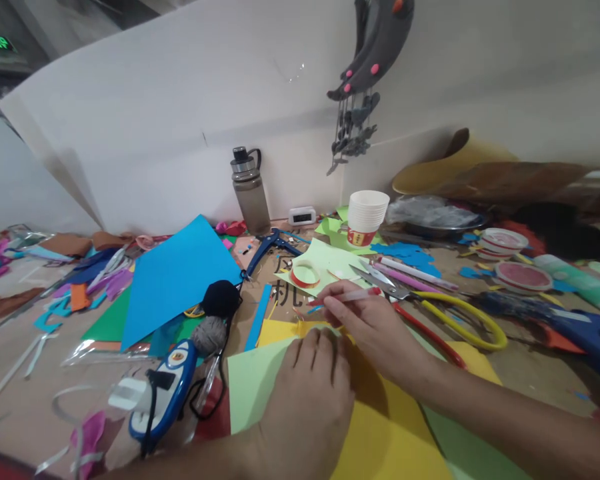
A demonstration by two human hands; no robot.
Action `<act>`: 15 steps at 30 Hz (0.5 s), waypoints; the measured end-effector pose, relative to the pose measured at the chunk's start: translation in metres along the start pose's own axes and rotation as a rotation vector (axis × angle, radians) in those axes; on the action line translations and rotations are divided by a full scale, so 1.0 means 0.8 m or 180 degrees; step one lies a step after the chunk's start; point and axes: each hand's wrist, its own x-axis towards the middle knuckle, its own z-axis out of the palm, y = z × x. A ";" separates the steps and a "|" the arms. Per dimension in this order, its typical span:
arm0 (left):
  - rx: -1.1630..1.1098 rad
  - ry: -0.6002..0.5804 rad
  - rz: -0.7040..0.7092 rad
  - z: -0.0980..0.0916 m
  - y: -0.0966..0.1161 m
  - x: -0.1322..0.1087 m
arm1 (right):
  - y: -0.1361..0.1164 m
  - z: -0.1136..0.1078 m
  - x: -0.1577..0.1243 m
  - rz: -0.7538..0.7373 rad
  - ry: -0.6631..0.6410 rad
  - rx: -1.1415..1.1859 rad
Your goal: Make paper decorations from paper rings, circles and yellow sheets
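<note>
My right hand (365,317) is closed around a slim red pen (353,295), which lies almost level between thumb and fingers, over the far edge of the papers. My left hand (313,380) rests palm down across a pale green sheet (250,380) and a yellow sheet (390,427), its fingers slightly bent and pressing on the paper. The yellow sheet bulges up a little between the two hands. Just beyond the right hand lie scissors with yellow handles (460,320) and a roll of tape (305,274) on a pale green scrap.
Stacked paper cups (367,217) and a grey water bottle (250,193) stand at the back by the white panel. Left are blue paper (180,280), a blue-and-white device (165,390) and a black pompom (221,298). A blue glue gun (555,327) lies right.
</note>
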 end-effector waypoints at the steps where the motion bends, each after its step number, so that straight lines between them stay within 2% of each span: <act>1: 0.0018 -0.0033 0.0027 -0.001 0.000 0.000 | 0.003 0.001 0.001 0.0000 -0.0025 0.0004; 4: 0.0055 -0.0080 0.0082 -0.004 0.001 0.000 | 0.009 0.001 0.003 -0.0020 -0.0011 -0.0071; 8: 0.0146 0.0099 0.0083 -0.001 0.003 -0.002 | 0.010 0.000 0.006 -0.0070 0.0093 -0.0261; 11: 0.0227 0.0268 0.0066 0.003 0.006 -0.006 | 0.008 0.002 0.007 -0.0180 -0.0076 -0.0382; 15: 0.0233 0.0264 0.0020 0.008 0.010 -0.008 | 0.007 0.005 0.008 -0.0284 -0.0210 -0.0533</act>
